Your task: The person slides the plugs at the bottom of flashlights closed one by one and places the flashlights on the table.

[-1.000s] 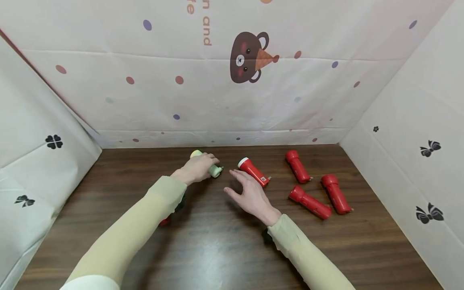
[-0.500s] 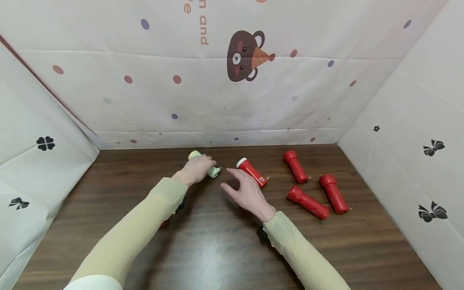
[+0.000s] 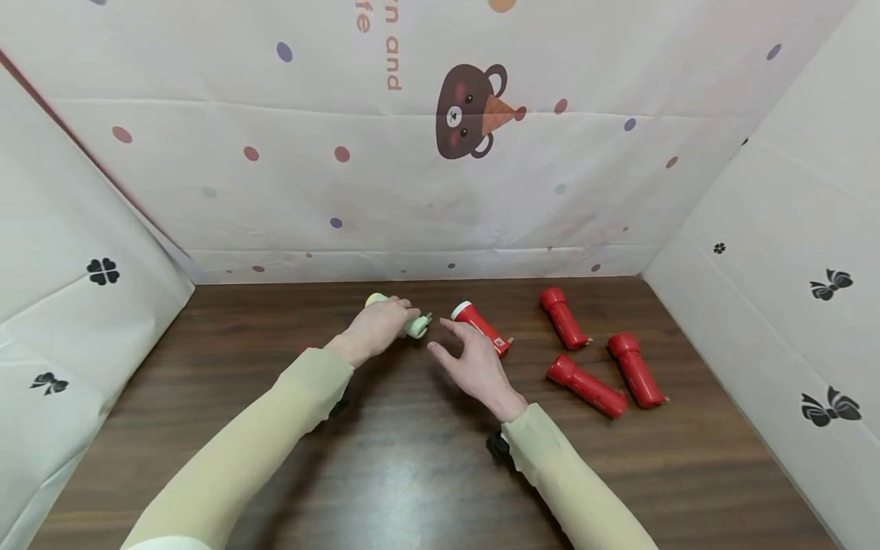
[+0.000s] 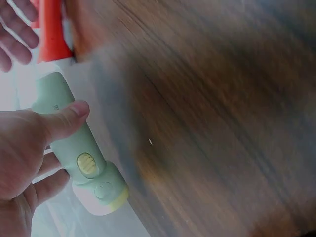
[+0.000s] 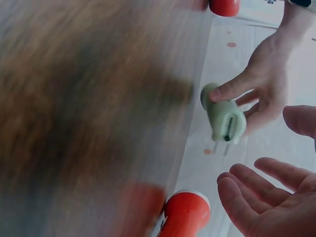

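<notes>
My left hand [image 3: 378, 328] grips a pale green flashlight [image 3: 417, 328] by its body, near the back of the table. In the left wrist view, the thumb lies across the green flashlight [image 4: 91, 153], above its yellow switch, and the yellow-rimmed head points away from the other hand. Two plug prongs stick out of its tail end in the right wrist view. My right hand [image 3: 477, 372] is held with fingers spread and nothing in it, just right of the green flashlight. Close beyond its fingers lies a red flashlight [image 3: 486, 331] with a white rim.
Several all-red flashlights, one of them a red flashlight [image 3: 587, 386], lie on the right of the brown wooden table [image 3: 406, 473]. A bit of a red object [image 3: 311, 348] shows beyond my left sleeve. A printed white sheet [image 3: 385, 191] rises behind the table.
The left hand has shifted slightly right with the green flashlight, its tail now nearer my right hand. My right hand stays almost in place. The red flashlights have not moved.
</notes>
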`<state>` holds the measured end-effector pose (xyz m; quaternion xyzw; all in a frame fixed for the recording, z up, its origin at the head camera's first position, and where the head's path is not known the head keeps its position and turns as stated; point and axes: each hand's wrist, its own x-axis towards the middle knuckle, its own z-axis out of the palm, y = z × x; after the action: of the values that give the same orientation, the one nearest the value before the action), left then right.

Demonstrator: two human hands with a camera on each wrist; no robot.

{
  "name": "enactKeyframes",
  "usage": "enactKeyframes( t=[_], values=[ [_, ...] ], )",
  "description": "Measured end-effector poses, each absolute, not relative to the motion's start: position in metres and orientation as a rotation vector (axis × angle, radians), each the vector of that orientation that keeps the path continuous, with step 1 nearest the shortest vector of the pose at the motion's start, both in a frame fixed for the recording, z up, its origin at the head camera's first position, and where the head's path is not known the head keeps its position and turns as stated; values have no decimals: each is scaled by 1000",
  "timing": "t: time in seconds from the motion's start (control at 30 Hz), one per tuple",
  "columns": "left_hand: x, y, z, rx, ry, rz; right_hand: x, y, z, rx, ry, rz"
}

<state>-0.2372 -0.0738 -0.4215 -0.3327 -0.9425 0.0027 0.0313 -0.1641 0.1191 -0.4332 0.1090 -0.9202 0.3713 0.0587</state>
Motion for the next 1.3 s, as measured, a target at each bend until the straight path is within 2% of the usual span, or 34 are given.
enactKeyframes(
  t=[0.43,0.73,1.13,1.3],
  values=[
    [-208,-71,-404,-937,-2724,-379,-165,132,-426,291,-2676,1345],
    [-185,-71,-391,-928,-2633,-447,-153,130,-408,369,-2535,1594],
    [-163,-74,-389,-913,-2529,-557,-144,127,-387,262,-2612,1738],
    [-156,-74,-387,-939,-2472,-570,-140,128,-383,301,-2597,1769]
  ],
)
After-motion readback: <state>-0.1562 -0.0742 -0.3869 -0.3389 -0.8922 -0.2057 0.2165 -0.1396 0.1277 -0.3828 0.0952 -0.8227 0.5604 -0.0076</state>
